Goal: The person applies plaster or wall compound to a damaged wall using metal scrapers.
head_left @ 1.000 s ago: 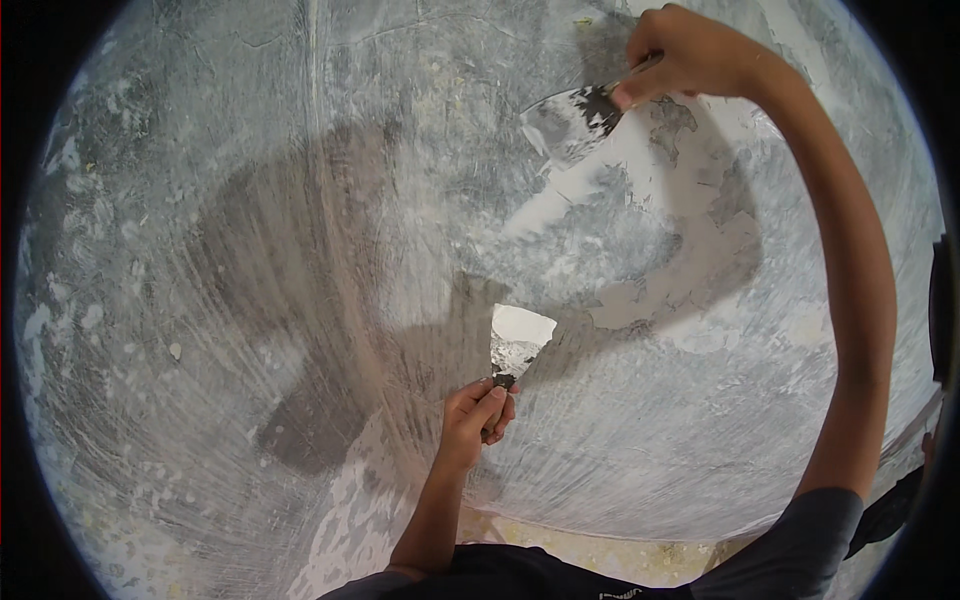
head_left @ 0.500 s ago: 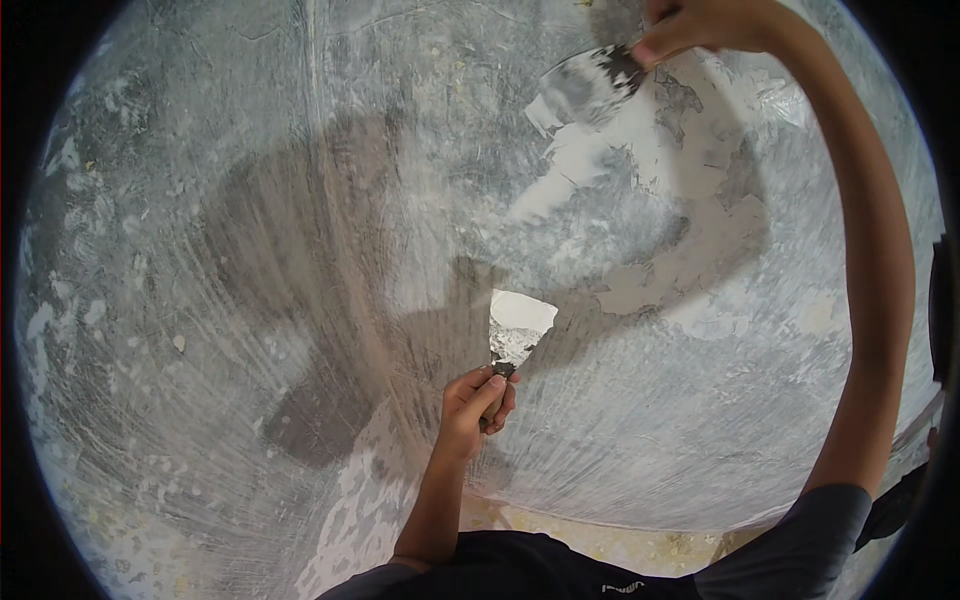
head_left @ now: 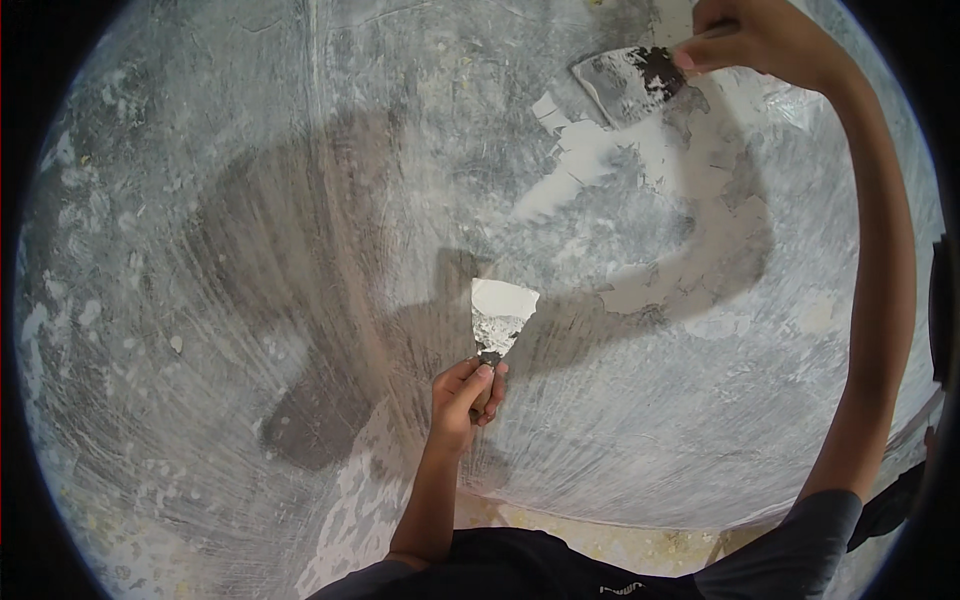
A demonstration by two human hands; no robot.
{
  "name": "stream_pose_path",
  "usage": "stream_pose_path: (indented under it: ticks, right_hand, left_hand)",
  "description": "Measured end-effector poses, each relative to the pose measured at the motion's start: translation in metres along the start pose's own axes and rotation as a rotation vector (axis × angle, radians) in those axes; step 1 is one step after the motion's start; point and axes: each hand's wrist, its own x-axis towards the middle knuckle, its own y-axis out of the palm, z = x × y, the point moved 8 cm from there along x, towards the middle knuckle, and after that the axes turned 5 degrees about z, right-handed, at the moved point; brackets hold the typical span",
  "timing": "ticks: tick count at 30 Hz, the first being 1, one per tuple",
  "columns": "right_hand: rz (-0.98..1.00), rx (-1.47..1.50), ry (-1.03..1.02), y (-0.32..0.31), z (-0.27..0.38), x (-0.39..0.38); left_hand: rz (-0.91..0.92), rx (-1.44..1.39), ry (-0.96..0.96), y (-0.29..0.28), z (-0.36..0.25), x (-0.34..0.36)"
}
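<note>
My right hand (head_left: 755,42) is raised at the upper right, fingers closed on the handle of a wide putty knife (head_left: 632,86). The blade is smeared with white putty and dark near the handle, and it lies close against the grey wall (head_left: 500,130). Just below the blade spreads a fresh white putty patch (head_left: 585,160) with ragged edges. Lower in the middle, my left hand (head_left: 462,400) is closed round the handle of a second, smaller putty knife (head_left: 504,312). White putty covers its blade, which points up and away from me.
A corner seam (head_left: 320,180) runs down the wall left of centre. Shadows of my body and arms fall across the surface. Along the bottom shows a pale, yellow-stained strip (head_left: 620,543). A dark object (head_left: 940,310) stands at the right rim.
My right hand has moved to the right with the wide putty knife, uncovering more of the white patch's left end. My left hand and its knife have shifted slightly left and up.
</note>
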Motion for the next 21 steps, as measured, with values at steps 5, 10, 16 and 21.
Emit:
stream_pose_path:
  ticks: [5, 10, 16, 21]
  right_hand:
    - [0.072, 0.3, -0.529, 0.06, 0.06, 0.008]
    - [0.174, 0.187, -0.573, 0.105, 0.099, 0.002]
    - [0.079, 0.145, -0.471, 0.064, 0.049, 0.033]
    - [-0.047, 0.063, -0.404, 0.033, 0.034, 0.048]
  left_hand:
    - [-0.027, 0.067, 0.082, 0.013, -0.032, 0.015]
    - [0.043, 0.108, 0.186, 0.031, -0.043, 0.021]
    - [-0.03, 0.076, 0.119, 0.018, -0.026, 0.035]
    - [-0.029, 0.033, 0.092, 0.015, -0.016, 0.043]
